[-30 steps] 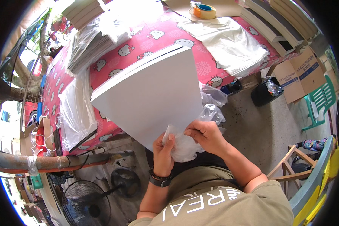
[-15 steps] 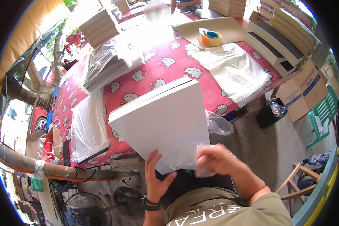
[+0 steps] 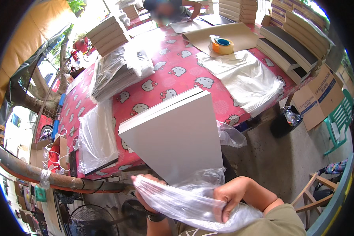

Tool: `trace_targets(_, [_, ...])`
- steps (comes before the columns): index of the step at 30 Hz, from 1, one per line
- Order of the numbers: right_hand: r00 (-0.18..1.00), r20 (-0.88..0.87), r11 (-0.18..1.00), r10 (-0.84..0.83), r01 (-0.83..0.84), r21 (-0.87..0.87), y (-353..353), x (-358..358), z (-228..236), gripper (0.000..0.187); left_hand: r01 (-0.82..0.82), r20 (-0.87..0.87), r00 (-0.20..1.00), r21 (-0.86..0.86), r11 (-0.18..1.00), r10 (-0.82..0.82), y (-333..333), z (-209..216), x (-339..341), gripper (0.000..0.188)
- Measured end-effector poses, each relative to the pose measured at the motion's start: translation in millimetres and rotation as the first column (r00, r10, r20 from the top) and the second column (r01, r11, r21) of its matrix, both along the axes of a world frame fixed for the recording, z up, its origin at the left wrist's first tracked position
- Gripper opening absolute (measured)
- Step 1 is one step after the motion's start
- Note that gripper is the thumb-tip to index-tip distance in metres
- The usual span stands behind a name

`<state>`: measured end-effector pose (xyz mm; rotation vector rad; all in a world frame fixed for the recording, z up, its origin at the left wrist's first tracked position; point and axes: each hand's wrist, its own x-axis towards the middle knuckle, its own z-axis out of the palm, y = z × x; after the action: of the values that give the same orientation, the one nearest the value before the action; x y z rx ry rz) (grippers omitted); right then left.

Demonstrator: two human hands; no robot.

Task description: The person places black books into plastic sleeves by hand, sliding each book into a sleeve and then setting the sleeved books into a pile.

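Note:
A stack of white boards leans from the pink tablecloth's near edge towards me, its lower end close to my body. Clear plastic film, seemingly a bag, stretches between my two hands in front of that lower end. My right hand is closed on a bunched part of it. At the other end my left hand grips the film's edge, its palm partly covered by the plastic. Whether the film goes round the boards' lower end I cannot tell. A second crumpled clear plastic piece hangs beside the boards' right edge.
The pink table bears plastic-wrapped sheets, a wrapped stack, white plastic bags, tape rolls and dark-topped board stacks. A person leans over the far side. A black bin, green chair and fan stand around.
My right hand has drawn the plastic out and down, and my left hand has moved from the boards' lower edge onto the film. The person opposite has leaned further in.

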<state>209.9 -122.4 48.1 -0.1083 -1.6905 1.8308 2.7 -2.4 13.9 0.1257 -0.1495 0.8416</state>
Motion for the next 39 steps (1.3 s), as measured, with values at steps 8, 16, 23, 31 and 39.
trace_targets(8, [0.465, -0.598, 0.722, -0.653, 0.620, -0.306, -11, 38, -30, 0.022, 0.221, -0.235, 0.956, 0.192, 0.956, -0.174, 11, -29, -29, 0.056])
trace_targets(16, [0.490, -0.624, 0.788, -0.609, 0.285, -0.545, -15, 46, -21, 0.061, 0.010, -0.226, 0.970, 0.388, 0.922, 0.084, 17, -88, -44, 0.050])
trace_targets(23, [0.979, -0.071, 0.982, -0.190, 0.190, 0.000, -5, 44, -55, 0.036, -0.265, -0.206, 0.927, 0.231, 0.936, 0.313, 20, -6, -15, 0.046])
trace_targets(31, [0.576, -0.708, 0.913, -0.407, 0.276, -0.301, -1, 81, -60, 0.045, 0.269, 0.094, 0.897, 0.658, 0.703, -0.432, -13, -55, -9, 0.048])
trace_targets(39, [0.466, 0.023, 0.454, -0.885, 0.872, -0.181, 9, 88, 3, 0.013, -0.031, -0.538, 0.724, 0.601, 0.799, 0.432, 62, 14, -55, 0.031])
